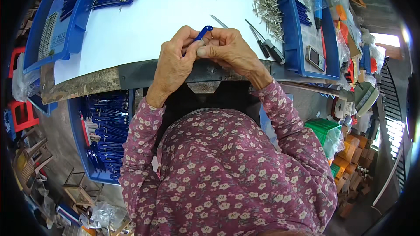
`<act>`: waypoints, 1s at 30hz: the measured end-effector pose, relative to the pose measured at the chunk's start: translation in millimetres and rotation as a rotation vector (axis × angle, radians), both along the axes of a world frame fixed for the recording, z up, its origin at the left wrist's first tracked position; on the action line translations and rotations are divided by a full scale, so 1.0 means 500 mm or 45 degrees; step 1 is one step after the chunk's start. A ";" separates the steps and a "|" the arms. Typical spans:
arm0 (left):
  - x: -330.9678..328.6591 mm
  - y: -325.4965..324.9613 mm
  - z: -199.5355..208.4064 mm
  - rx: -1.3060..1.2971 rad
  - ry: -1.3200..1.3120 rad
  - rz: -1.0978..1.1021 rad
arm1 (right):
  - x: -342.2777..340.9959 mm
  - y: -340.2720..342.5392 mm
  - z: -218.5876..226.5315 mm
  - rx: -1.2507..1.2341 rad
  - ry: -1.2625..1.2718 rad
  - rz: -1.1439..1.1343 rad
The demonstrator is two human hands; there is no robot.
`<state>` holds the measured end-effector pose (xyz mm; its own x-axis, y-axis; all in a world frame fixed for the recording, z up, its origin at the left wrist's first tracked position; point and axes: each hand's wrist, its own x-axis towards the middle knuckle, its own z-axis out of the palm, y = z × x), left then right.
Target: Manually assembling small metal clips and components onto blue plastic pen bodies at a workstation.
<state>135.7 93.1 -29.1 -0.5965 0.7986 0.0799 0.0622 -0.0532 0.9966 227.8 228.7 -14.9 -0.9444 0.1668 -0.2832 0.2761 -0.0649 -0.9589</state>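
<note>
Left hand (pixel 175 57) and right hand (pixel 227 50), fingers pinched together on a blue clip (pixel 203 32), with screwdrivers (pixel 269 48) at three o'clock.

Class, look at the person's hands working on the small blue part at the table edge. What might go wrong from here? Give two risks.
1. Both hands hold the small blue part right over the table edge; if it slips, it may drop to the floor.
2. The screwdriver and the pile of metal clips lie close by the right hand; a wide move might knock them.
</note>
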 end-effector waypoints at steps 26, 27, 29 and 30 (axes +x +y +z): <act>-0.024 -0.018 -0.004 -0.065 -0.197 -0.003 | -0.024 -0.004 0.000 0.007 -0.092 -0.077; -0.025 -0.017 -0.004 -0.063 -0.195 -0.001 | -0.022 -0.004 -0.001 0.008 -0.091 -0.074; -0.025 -0.014 -0.005 -0.013 -0.166 0.016 | -0.017 -0.004 -0.003 -0.232 0.029 -0.105; -0.026 -0.016 -0.003 -0.012 -0.165 0.017 | -0.018 -0.005 -0.004 -0.231 0.030 -0.103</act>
<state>122.9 85.4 -30.6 -0.6123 0.7906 -0.0059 -0.0663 -0.0440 0.9968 218.8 226.3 -16.7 -0.9368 0.1904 -0.2934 0.2406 -0.2579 -0.9357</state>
